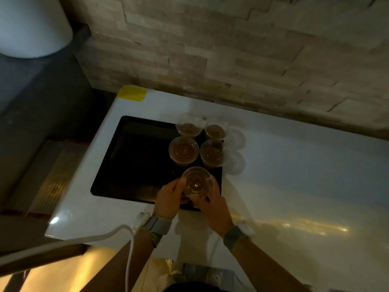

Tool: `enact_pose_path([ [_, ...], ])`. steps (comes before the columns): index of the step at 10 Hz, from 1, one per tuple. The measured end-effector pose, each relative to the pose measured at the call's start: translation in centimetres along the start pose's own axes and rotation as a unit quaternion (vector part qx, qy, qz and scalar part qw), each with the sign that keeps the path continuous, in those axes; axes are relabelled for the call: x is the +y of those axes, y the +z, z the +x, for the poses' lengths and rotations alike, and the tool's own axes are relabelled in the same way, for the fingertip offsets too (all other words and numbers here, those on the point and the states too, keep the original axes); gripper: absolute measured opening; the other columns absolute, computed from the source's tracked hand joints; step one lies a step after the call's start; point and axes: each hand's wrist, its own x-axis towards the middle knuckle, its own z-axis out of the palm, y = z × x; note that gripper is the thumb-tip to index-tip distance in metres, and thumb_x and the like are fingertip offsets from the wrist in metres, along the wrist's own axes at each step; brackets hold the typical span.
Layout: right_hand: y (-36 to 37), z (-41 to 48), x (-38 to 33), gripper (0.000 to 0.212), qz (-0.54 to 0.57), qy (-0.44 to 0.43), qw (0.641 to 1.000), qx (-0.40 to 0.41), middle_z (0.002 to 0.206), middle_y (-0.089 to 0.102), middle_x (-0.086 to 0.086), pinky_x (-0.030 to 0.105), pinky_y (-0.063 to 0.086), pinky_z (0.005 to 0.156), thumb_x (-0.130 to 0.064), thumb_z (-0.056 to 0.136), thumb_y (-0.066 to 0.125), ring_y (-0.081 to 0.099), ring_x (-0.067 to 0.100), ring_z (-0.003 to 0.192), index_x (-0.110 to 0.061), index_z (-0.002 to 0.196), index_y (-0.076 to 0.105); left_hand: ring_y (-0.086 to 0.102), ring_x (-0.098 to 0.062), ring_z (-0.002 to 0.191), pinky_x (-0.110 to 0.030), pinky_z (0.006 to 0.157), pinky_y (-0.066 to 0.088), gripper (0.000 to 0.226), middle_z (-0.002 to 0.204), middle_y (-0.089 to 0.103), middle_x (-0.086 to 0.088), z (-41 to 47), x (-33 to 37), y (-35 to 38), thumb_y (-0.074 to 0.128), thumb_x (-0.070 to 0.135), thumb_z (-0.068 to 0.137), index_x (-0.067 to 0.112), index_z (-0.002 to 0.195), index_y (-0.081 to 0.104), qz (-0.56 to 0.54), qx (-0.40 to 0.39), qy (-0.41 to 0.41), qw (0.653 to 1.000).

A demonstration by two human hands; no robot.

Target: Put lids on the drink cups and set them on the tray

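Both your hands, left (171, 200) and right (211, 204), wrap their fingers around the lidded cup (196, 182) above the tray's (134, 157) near right corner. It's probably thin, slick plastic and heavy with drink: grip the sides low, gently.

I face a pale stone-block wall (231, 49) behind a glossy white counter (294, 165). Dim light; warm reflections on the counter; yellow tape (132, 93) marks its far-left corner.
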Motion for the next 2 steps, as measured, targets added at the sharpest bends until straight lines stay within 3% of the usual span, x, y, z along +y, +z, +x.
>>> enact_pose_path([
  [1,-0.24,-0.49,-0.03,0.078,0.006,-0.01,1.0,-0.008,0.131,0.056,-0.026,0.017,0.048,0.096,-0.049,0.078,0.074,0.052,-0.006,0.12,-0.039,0.145,0.034,0.072,-0.025,0.089,-0.045,0.075,0.061,0.026,0.099,0.074,-0.009,-0.16,0.04,0.14,0.05,0.032,0.1,0.019,0.111,0.069,-0.011,0.001,-0.018,1.0],
  [2,-1.23,-1.17,0.05,0.089,0.037,-0.008,0.999,-0.012,0.145,0.047,-0.017,0.006,0.044,0.089,-0.056,0.075,0.074,0.047,-0.002,0.127,-0.034,0.149,0.029,0.07,-0.01,0.075,-0.029,0.067,0.056,0.022,0.082,0.074,0.001,-1.09,0.17,0.05,0.05,0.038,0.099,0.028,0.098,0.069,0.07,0.075,0.027,0.994],
])
